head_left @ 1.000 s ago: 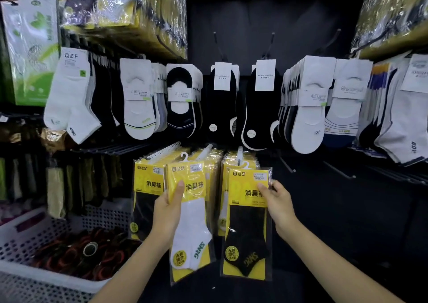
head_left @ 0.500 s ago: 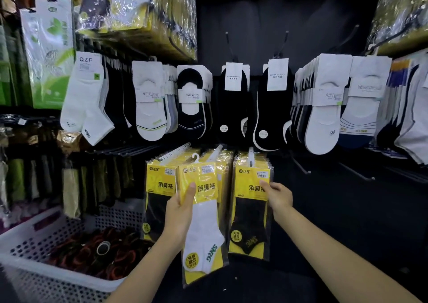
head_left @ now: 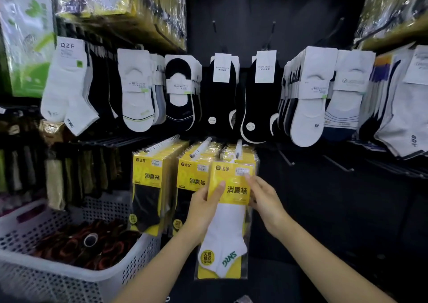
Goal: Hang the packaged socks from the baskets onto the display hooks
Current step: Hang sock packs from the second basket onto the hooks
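A dark shop display wall (head_left: 301,13) hung with socks is recorded. At the lower left of the frame a white perforated basket (head_left: 69,277) is noted, filled with dark, reddish goods too blurred to identify. In the lower centre one packet of white socks (head_left: 228,231) is held upright before the wall by both hands. Its yellow header is grasped by the left hand (head_left: 203,207), thumb on the front and fingers behind; the header's right edge is pinched by the right hand (head_left: 266,200). The packet's white hanger lies at the tip of a display hook (head_left: 238,146); whether it is threaded cannot be told. Behind it, stacks of yellow packets (head_left: 148,187) are hung on three adjoining hooks. Higher up, a row of carded socks (head_left: 136,89), white and black, is hung across the frame.
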{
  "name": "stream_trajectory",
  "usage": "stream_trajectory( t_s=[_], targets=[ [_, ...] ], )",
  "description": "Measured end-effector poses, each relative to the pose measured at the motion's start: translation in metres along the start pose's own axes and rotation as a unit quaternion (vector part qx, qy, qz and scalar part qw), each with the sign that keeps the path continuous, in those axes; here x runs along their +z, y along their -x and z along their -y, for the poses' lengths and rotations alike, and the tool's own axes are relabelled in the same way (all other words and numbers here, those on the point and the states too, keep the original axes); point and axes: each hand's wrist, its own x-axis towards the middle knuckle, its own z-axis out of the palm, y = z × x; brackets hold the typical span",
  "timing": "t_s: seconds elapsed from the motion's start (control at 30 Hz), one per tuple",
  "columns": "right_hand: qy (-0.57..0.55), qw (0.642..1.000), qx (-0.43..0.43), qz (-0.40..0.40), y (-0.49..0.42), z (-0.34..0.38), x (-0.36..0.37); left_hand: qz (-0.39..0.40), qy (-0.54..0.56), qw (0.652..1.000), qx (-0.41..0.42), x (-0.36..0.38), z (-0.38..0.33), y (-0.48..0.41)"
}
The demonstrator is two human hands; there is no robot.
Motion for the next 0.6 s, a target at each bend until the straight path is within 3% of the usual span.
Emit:
stream_trajectory(
  t_s=[0.23, 0.6],
  targets=[
    [0.001, 0.992, -0.052, -0.112, -0.001, -0.003, -0.018, 0.034, -0.019, 0.999, -0.016, 0.015, 0.007, -0.003],
    [0.057, 0.989, -0.040, -0.133, -0.039, -0.011, -0.003, 0.020, -0.046, 0.998, -0.036, 0.015, 0.009, -0.018]
  ],
)
